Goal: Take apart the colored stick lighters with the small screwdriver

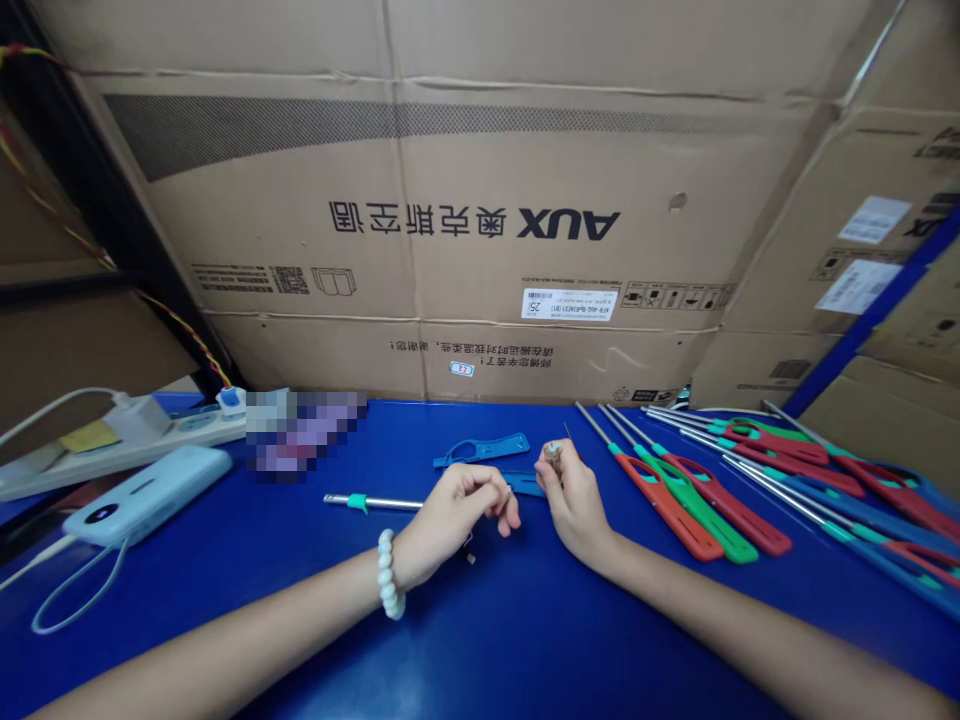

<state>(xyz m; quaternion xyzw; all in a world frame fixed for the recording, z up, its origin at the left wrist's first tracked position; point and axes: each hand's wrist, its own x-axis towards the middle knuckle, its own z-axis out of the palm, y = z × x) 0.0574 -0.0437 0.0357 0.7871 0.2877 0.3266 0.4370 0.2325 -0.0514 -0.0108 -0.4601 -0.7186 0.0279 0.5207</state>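
Observation:
My left hand (466, 505), with a beaded bracelet (388, 575) at its wrist, is closed in a pinch. What its fingertips grip is too small to name; a small pale piece (470, 556) shows just below. My right hand (576, 500) is curled closed around a small object, of which a whitish tip and a thin dark wire-like end show at the top. Beyond the hands lies a blue lighter handle shell (491, 447). Another blue handle piece (527, 484) is partly hidden behind my left hand. A metal lighter tube (394, 503) with a teal collar runs behind that hand.
Several long-nosed lighters in orange (667, 505), green (705, 510), red and blue lie on the right of the blue table (480, 660). At left are a light-blue power bank (150, 495) with cables and a power strip (187, 435). Cardboard (465, 140) walls the back.

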